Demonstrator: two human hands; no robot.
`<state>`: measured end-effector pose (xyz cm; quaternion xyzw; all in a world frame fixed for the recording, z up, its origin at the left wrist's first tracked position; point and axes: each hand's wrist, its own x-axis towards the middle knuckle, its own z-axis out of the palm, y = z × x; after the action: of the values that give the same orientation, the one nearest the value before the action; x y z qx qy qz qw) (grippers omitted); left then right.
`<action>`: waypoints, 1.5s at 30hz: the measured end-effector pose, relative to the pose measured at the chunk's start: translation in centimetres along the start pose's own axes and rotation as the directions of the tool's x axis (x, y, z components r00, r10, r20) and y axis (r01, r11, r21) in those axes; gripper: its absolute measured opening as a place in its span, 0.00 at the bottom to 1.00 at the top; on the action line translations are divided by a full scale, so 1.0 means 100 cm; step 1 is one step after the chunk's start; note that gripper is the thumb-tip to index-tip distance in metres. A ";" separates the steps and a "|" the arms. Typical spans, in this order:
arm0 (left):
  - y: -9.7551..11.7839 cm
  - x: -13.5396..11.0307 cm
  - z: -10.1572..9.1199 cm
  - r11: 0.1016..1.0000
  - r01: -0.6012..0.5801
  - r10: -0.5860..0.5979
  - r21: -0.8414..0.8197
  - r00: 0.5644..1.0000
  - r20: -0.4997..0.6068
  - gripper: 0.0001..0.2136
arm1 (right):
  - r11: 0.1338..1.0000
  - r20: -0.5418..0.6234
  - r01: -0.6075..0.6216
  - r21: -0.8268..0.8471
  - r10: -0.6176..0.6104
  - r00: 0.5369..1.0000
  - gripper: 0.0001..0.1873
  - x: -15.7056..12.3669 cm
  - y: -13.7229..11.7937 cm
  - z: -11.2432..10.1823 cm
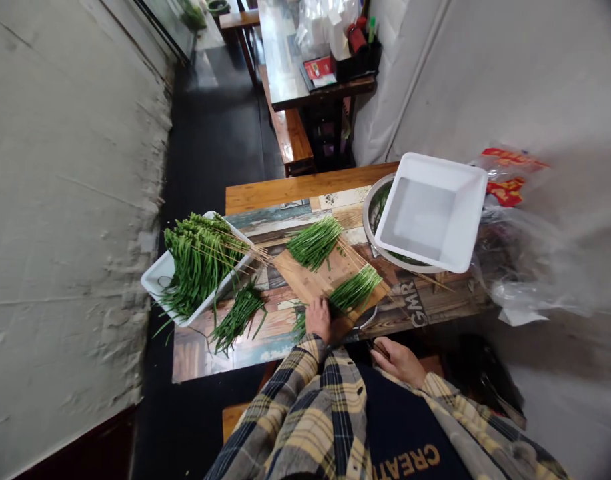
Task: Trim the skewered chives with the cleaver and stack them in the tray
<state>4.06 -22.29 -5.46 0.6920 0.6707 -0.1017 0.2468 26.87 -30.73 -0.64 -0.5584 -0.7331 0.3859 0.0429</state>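
My left hand [319, 318] rests closed at the near edge of a wooden cutting board [315, 277], gripping the ends of a bunch of green chives [354, 289] that lies on the board. A second chive bunch [314, 243] lies at the board's far side. My right hand [398, 361] sits below the table edge near my lap, fingers loosely curled, with what may be a thin skewer by it. Both sleeves are yellow plaid.
A white tray [158, 279] at the left holds skewered chives [199, 261]; loose chives [238, 317] lie beside it. An empty white square tub [430, 213] sits tilted in a metal bowl [369, 220]. Plastic bags [520, 260] lie right. Another table and bench stand beyond.
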 end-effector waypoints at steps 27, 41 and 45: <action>0.065 0.047 -0.029 0.985 -0.020 0.016 -0.174 1.000 -0.021 0.11 | 0.991 -0.221 0.041 0.126 -0.012 0.975 0.12 -0.014 0.055 -0.053; 0.040 0.025 -0.018 0.810 -0.160 0.206 -0.564 0.978 0.019 0.04 | 0.986 -0.262 0.046 0.163 -0.002 0.965 0.12 -0.012 0.050 -0.060; 0.025 0.059 -0.040 0.766 -0.151 0.134 -0.625 0.988 -0.074 0.05 | 0.983 -0.292 0.072 0.169 -0.020 0.956 0.13 -0.009 0.045 -0.066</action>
<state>6.20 -15.17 -4.29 0.6200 0.6150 0.1555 0.4617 34.02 -27.75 1.57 -0.5854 -0.6944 0.3630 0.2082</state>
